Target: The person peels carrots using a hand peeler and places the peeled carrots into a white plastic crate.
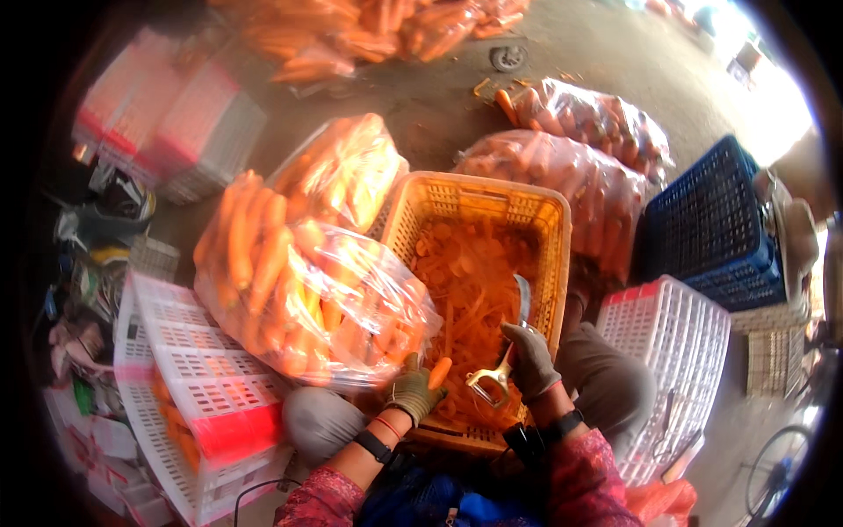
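Observation:
My left hand [414,393], in a greenish work glove, closes round a carrot [440,373] whose orange end sticks out past the fingers. My right hand [532,360], in a dark grey glove, grips a gold-coloured Y-shaped peeler [492,384], its head turned toward the carrot but apart from it. A curved metal blade [523,300] also juts out from the far side of that hand; its handle is hidden. Both hands are over the near part of an orange plastic crate [479,183], which holds a heap of carrot peelings [465,272].
An open clear bag of carrots [307,316] leans at the crate's left, with another bag [342,167] behind. Bagged carrots [571,171] lie beyond right. White crates [672,351] stand right, below a blue crate [716,233]; a white-and-red crate [211,378] with carrots stands left.

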{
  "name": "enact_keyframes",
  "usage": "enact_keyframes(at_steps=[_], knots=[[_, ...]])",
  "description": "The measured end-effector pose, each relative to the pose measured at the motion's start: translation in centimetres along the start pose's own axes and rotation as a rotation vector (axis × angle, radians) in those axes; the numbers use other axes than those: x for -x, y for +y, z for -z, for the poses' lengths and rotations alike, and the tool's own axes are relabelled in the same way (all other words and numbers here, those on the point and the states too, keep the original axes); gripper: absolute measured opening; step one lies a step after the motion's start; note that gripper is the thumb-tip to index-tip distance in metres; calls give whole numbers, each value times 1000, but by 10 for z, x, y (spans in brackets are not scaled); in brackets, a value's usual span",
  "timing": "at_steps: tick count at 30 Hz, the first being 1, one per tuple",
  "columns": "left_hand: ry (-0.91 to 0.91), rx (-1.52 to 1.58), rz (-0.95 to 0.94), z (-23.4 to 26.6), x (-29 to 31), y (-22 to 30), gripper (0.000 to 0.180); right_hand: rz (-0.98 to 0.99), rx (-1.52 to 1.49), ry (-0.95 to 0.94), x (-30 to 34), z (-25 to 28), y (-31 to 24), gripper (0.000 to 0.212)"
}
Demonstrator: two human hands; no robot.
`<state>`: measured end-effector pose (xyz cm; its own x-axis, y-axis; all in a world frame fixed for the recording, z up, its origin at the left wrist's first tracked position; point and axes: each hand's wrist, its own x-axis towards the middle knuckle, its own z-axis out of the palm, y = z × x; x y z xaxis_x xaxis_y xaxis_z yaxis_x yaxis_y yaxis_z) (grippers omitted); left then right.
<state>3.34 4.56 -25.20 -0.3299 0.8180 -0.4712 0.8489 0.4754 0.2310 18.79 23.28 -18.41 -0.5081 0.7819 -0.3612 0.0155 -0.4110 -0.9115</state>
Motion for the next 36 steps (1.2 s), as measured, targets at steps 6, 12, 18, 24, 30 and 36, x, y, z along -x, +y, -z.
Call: enact_keyframes(at_steps=[6, 12, 18, 24, 30, 36], knots=[[76, 20, -103, 36, -13, 26, 45, -364, -190, -31, -15, -2, -9, 18], [-53, 1001, 326, 60, -34, -5, 35, 476, 615, -504, -13, 10, 59, 31], [43, 1266, 257, 68, -76, 20, 34, 468, 608, -489, -4, 9, 86, 32], [45, 1786, 228, 119, -39, 27, 38, 489, 656, -484, 5, -9, 90, 14], [96, 1830, 109, 182, 11, 23, 50, 349, 840, -545, 14, -23, 37, 11], [-32, 1837, 60, 193, 14, 18, 48, -274, 374, -276, 38, -34, -8, 36]])
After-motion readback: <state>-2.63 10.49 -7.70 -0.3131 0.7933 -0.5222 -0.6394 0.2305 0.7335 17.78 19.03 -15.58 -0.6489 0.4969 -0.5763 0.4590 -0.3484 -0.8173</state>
